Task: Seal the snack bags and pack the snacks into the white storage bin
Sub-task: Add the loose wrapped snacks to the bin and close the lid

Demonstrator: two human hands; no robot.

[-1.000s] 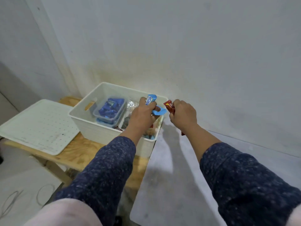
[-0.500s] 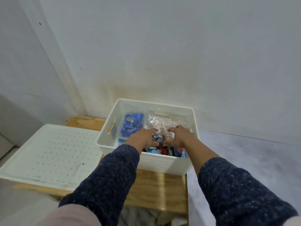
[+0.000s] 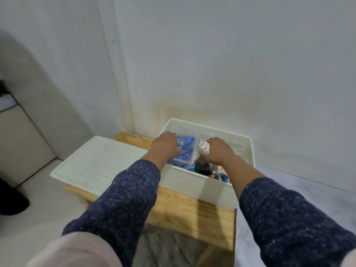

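Note:
The white storage bin point(image 3: 194, 185) stands on a wooden table against the wall. Inside it on the left lies a clear tub of blue-wrapped snacks point(image 3: 185, 151). My left hand point(image 3: 163, 147) grips that tub from its left side. My right hand point(image 3: 218, 151) is down in the bin, closed on a clear plastic snack bag point(image 3: 204, 147). Small red and blue wrapped snacks point(image 3: 221, 176) lie loose at the bin's near right corner. My forearms hide much of the bin's inside.
The bin's white perforated lid point(image 3: 96, 162) lies flat to the left, overhanging the wooden table point(image 3: 194, 214). The wall stands right behind the bin. A grey floor point(image 3: 300, 189) stretches to the right, and a dark object point(image 3: 11, 199) is at the far left.
Both hands held small wrapped snacks over the bin's right edge, then dropped into it. My left hand has since shifted left onto the tub, my right hand onto the clear bag.

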